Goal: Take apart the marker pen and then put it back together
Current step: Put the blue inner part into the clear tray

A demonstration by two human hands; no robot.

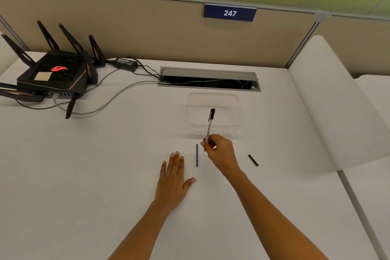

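Your right hand (219, 150) pinches the capped marker body (209, 127) upright over the middle of the desk (84, 175); your left hand (174, 177) lies flat and empty. Tilt the body carelessly and it could slip from your fingertips. Loose parts: one blue ink core (197, 155), one black end plug (253, 160) rightward.

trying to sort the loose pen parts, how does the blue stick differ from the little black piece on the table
The blue stick is longer and thinner; the black piece is short and stubbier. The blue stick lies pointing straight away from the person, between the left hand and right hand; the black piece lies slanted, off to the right of the right hand. Both lie flat on the table, untouched.
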